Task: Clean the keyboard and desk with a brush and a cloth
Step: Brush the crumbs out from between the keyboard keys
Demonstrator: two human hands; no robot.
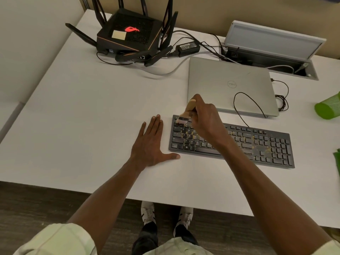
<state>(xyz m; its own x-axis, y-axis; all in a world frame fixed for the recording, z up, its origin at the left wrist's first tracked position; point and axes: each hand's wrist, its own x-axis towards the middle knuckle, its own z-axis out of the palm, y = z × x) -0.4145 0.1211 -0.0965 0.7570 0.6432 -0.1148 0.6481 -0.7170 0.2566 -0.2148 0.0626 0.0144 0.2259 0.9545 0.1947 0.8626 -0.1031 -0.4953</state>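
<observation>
The left hand (150, 142) lies flat on the white surface (82, 116) just left of the keyboard (231, 142), its grip spread with fingers extended and thumb pointing toward the keyboard's front left corner, holding nothing. The black keyboard sits slightly angled, with yellowish crumbs scattered among its keys. The right hand (204, 116) hovers above the keyboard's left part, its grip pinching the wooden handle of a brush (185, 113); the handle rises out of the grip's far side, while the bristles point down and touch the top left keys. Beyond lies a closed silver laptop (230, 83), a black cable looped over it. Farther back stands a black router (128, 34). A green cloth (337, 157) shows at the right edge.
</observation>
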